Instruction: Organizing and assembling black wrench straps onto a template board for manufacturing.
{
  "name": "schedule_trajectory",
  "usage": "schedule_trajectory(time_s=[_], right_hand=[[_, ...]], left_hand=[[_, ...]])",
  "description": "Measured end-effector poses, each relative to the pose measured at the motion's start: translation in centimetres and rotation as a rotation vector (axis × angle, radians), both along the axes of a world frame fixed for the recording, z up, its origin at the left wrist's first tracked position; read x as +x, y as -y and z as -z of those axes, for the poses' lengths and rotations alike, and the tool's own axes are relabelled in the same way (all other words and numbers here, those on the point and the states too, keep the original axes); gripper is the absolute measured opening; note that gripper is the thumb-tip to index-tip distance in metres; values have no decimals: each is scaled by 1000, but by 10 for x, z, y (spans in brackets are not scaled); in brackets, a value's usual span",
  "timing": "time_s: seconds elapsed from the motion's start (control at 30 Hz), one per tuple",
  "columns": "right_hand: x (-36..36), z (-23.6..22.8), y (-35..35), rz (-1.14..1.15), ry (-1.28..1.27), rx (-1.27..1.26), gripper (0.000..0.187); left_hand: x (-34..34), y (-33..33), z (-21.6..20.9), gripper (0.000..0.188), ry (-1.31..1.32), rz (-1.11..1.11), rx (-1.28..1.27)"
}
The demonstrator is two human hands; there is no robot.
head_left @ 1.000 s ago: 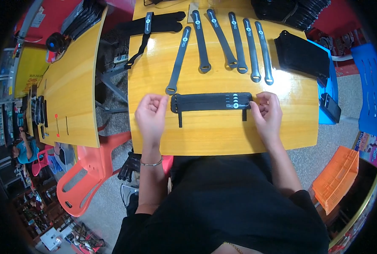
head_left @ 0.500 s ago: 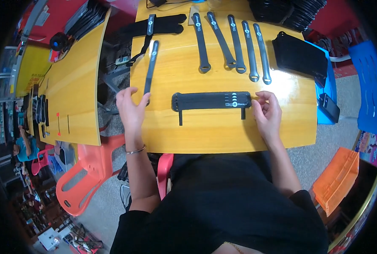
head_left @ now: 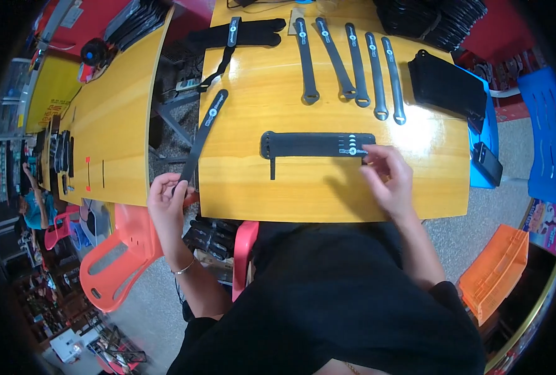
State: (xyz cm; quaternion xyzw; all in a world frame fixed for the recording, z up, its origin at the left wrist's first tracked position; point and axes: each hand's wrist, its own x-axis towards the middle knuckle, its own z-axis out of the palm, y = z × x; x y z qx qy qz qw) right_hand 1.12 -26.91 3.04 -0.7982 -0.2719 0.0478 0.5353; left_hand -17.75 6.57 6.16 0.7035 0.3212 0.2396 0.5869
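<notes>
My left hand (head_left: 170,195), off the table's left front corner, pinches the lower end of a black strap (head_left: 201,139) with a printed label. The strap slants up and away over the wooden table (head_left: 303,200). A wide black strap panel (head_left: 312,145) lies crosswise in front of me; a narrow tab hangs from its left end. My right hand (head_left: 390,178) hovers at the panel's right end with curled fingers apart and nothing visible in them. It covers the panel's lower right corner; whether it touches is unclear. Several matching straps (head_left: 354,62) lie side by side farther back.
More black straps (head_left: 240,34) lie at the back left. A black pouch-like stack (head_left: 448,87) sits at the right, near a dark phone-like device (head_left: 487,164) on a blue surface. An orange chair (head_left: 125,256) stands left, an orange crate (head_left: 495,272) right.
My left hand has moved left and toward me with the strap, now pinched at its lower end. My right hand has shifted slightly left over the panel's corner. The view has turned a little.
</notes>
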Motion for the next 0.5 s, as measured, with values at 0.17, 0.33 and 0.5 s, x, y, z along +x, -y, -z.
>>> schedule_trajectory(time_s=[0.17, 0.33, 0.5], right_hand=[[-17, -28, -22, -230, -367, 236, 80], [-17, -27, -13, -227, -469, 337, 63], [-12, -17, 10, -142, -609, 237, 7]], left_hand=[[14, 37, -29, 16, 44, 381, 23], [41, 63, -21, 13, 25, 652, 50], [63, 77, -17, 17, -82, 656, 111]])
